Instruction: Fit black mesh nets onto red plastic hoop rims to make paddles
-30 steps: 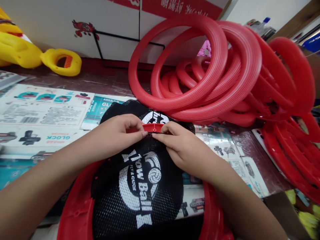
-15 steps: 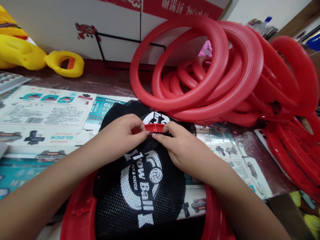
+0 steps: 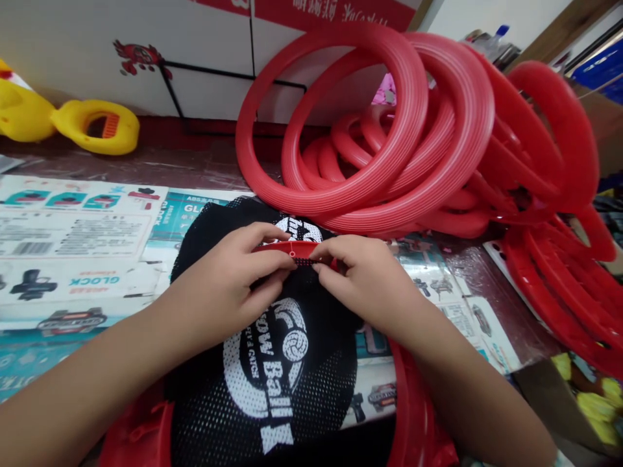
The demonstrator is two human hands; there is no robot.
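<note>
A black mesh net [image 3: 272, 383] printed with a white ball logo lies stretched over a red plastic ring [image 3: 413, 415] right in front of me. My left hand [image 3: 238, 285] pinches the net's edge against the ring's far rim [image 3: 296, 248], fingers closed. Opposite it, my right hand [image 3: 360, 279] pinches the same stretch of net and rim from the right. The fingertips of both hands almost meet at a small round peg on the rim.
A big pile of red plastic rings [image 3: 389, 130] leans against the wall behind and spreads to the right [image 3: 559, 285]. Printed toy-gun packaging cards [image 3: 78, 227] cover the table. Yellow plastic parts [image 3: 92, 123] lie at the far left. A cardboard box [image 3: 574, 402] sits at lower right.
The view has shifted slightly to the right. My left fingers have slid further along the rim toward the peg; both hands stay pinched on net and ring.
</note>
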